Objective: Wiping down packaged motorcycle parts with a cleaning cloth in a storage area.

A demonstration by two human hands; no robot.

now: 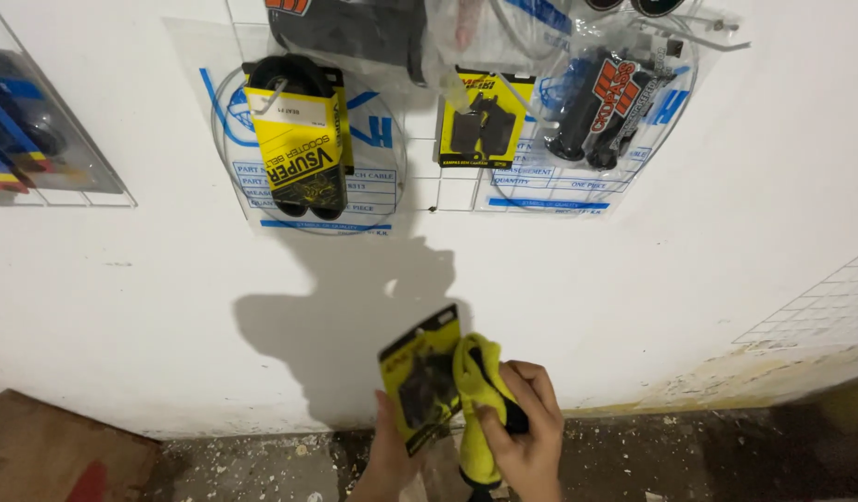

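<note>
The left hand [392, 455] holds a small yellow and black card pack [422, 376] by its bottom edge, low down in front of the white wall [633, 279]. That grip looks thin, so the pack could slip and drop to the dusty floor [652, 455]. The right hand [527, 432] is closed around a yellow cloth [475, 381] pressed on the pack, and a hard rub could push it loose.

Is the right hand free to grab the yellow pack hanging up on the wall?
Probably not right away. The right hand is full of a yellow cloth pressed against the pack in the left hand. The hanging brake pad pack sits well above, with nothing blocking it.
</note>
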